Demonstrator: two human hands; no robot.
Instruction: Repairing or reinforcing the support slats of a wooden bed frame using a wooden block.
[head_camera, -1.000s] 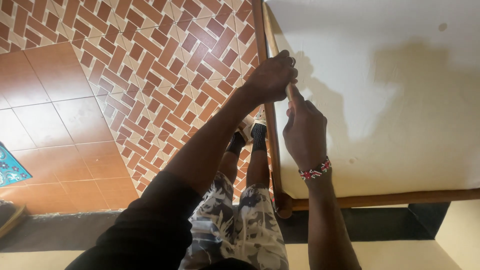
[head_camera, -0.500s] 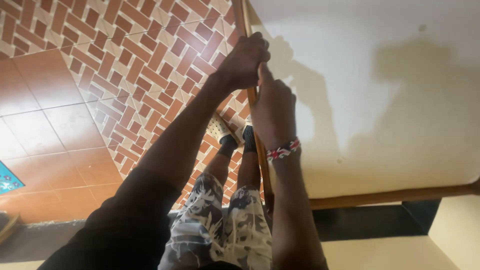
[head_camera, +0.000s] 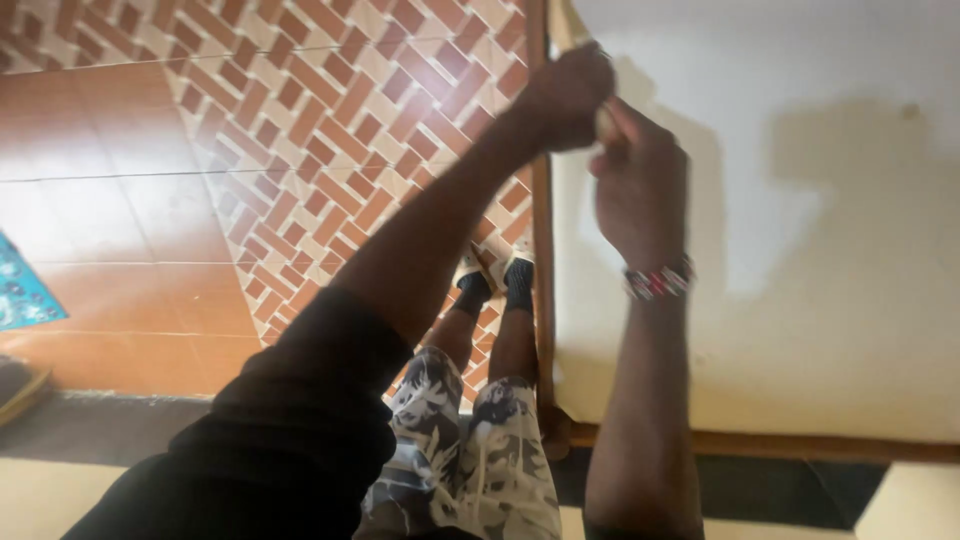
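Both arms reach forward, nearly straight. The left hand is closed in a fist, knuckles up. The right hand, just beside and below it, seems curled shut too; its fingers are hidden.

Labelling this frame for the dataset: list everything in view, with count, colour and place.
white sheet: 1, off-white, right, inside the frame
wooden frame: 1, brown; one rail runs up the middle, another along the lower right
pale strip: 1, cream, along the sheet's left edge, gripped by both hands
patterned tiles: many, brick-red and cream weave, upper middle
plain tiles: several, orange-brown, left
mat: 1, teal, far left edge, cut off
beaded wristband: 1, red, white and dark, on the right wrist
left hand: 1, fingers closed on the strip
right hand: 1, fingers closed on the strip
legs: 2, patterned shorts, dark socks
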